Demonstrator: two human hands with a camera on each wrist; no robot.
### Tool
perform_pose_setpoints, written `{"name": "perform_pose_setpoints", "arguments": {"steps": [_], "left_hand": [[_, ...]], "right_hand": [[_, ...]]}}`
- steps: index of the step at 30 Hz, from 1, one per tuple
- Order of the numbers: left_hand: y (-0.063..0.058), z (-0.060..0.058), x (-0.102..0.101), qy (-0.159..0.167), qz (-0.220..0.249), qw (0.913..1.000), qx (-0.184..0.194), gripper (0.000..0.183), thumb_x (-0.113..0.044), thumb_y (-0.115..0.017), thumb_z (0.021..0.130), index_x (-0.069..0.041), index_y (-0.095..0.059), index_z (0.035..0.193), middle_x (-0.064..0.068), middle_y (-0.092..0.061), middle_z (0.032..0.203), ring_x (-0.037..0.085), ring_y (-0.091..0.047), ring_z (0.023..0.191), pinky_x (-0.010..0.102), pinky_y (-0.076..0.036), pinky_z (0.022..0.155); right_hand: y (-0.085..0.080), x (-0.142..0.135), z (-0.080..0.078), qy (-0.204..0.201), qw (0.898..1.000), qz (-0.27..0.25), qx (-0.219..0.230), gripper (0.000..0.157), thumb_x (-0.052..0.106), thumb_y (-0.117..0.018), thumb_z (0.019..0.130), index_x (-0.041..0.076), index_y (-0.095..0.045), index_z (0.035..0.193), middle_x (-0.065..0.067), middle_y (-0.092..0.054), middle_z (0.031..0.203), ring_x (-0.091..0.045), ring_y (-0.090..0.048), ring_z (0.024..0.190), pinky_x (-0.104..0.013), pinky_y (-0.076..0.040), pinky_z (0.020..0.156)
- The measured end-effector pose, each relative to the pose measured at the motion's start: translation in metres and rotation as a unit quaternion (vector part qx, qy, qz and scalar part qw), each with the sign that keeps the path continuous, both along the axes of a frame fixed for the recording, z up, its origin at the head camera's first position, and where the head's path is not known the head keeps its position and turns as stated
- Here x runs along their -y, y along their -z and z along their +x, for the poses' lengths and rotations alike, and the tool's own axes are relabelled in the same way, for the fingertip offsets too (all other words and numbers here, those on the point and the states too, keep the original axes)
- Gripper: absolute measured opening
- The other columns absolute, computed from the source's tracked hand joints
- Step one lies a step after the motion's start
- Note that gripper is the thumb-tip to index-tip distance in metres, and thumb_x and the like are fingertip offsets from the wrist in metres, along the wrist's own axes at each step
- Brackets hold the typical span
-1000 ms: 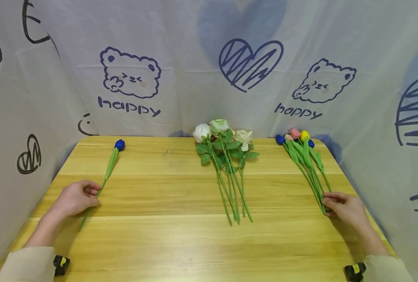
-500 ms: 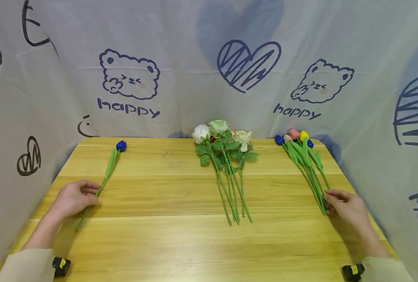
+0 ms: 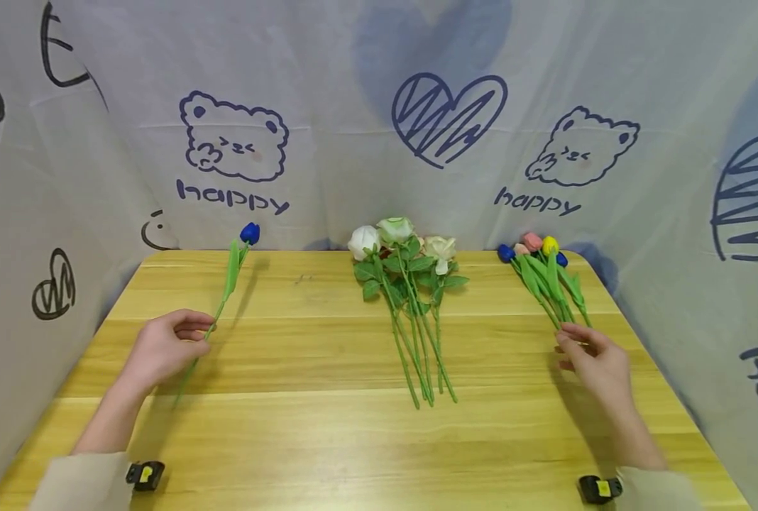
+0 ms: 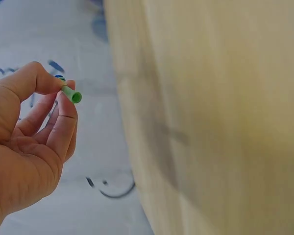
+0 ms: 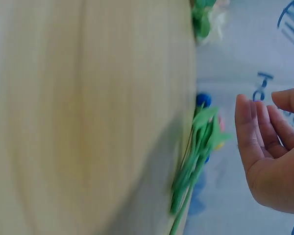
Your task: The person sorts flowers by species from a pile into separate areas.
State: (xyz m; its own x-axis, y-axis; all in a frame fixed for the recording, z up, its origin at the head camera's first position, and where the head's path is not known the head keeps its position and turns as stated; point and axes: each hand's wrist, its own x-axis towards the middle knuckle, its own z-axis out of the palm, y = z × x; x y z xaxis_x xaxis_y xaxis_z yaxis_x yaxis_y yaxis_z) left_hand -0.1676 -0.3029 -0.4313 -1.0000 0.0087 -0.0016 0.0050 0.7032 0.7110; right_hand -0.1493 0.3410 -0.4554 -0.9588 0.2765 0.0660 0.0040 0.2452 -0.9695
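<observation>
My left hand (image 3: 171,348) pinches the green stem of a blue tulip (image 3: 250,234), held above the left side of the table. In the left wrist view the stem's hollow end (image 4: 76,97) pokes out between thumb and forefinger. At the right, my right hand (image 3: 599,362) is over the lower stems of several tulips (image 3: 553,277) in blue, pink and yellow, hiding part of them. The right wrist view shows the fingers (image 5: 244,115) and thumb apart with nothing between them, clear of the tulips lying on the table.
Several white and pale green roses (image 3: 396,228) with leafy stems lie at the back middle of the wooden table (image 3: 289,447). A white cloth (image 3: 334,106) with printed bears and hearts hangs behind and along both sides.
My left hand has lifted the blue tulip off the table and moved it rightward and forward. My right hand has left the tulip stems and moved left; those tulips stay put.
</observation>
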Motion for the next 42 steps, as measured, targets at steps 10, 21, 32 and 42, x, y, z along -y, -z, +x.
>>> {"name": "perform_pose_setpoints", "arguments": {"steps": [10, 21, 32, 42], "left_hand": [[-0.016, -0.007, -0.063, 0.017, 0.084, 0.9958, -0.030, 0.043, -0.001, -0.070, 0.091, -0.001, -0.065, 0.134, 0.019, -0.068, 0.128, 0.031, -0.064, 0.110, 0.022, -0.058, 0.075], [-0.010, -0.027, -0.149, 0.038, 0.244, 0.9686, -0.031, 0.045, 0.009, -0.067, 0.086, 0.002, -0.066, 0.130, 0.019, -0.068, 0.127, 0.027, -0.065, 0.107, 0.021, -0.058, 0.077], [-0.009, -0.031, -0.216, 0.036, 0.346, 0.9365, -0.041, 0.044, 0.011, -0.067, 0.087, 0.003, -0.065, 0.130, 0.023, -0.067, 0.128, 0.030, -0.065, 0.109, 0.021, -0.057, 0.077], [-0.007, -0.029, -0.251, 0.030, 0.373, 0.9253, -0.063, 0.044, 0.012, -0.064, 0.085, 0.001, -0.067, 0.127, 0.018, -0.070, 0.125, 0.032, -0.067, 0.109, 0.028, -0.060, 0.086]], "right_hand": [[-0.010, 0.070, -0.009, -0.055, 0.997, -0.035, -0.046, 0.032, 0.013, -0.068, 0.102, 0.000, -0.066, 0.131, 0.007, -0.075, 0.111, -0.007, -0.072, 0.091, -0.027, -0.064, 0.074], [-0.003, 0.148, -0.013, -0.153, 0.986, -0.064, -0.020, 0.032, 0.005, -0.064, 0.103, -0.004, -0.062, 0.134, -0.025, -0.065, 0.127, -0.020, -0.072, 0.098, -0.041, -0.064, 0.082], [-0.004, 0.210, -0.011, -0.234, 0.969, -0.077, 0.019, 0.035, 0.001, -0.062, 0.102, -0.005, -0.061, 0.136, -0.024, -0.066, 0.126, -0.042, -0.069, 0.106, -0.054, -0.061, 0.086], [-0.005, 0.236, -0.010, -0.222, 0.972, -0.071, 0.020, 0.031, 0.003, -0.070, 0.097, -0.004, -0.068, 0.127, -0.020, -0.071, 0.118, -0.033, -0.073, 0.099, -0.052, -0.063, 0.085]]}}
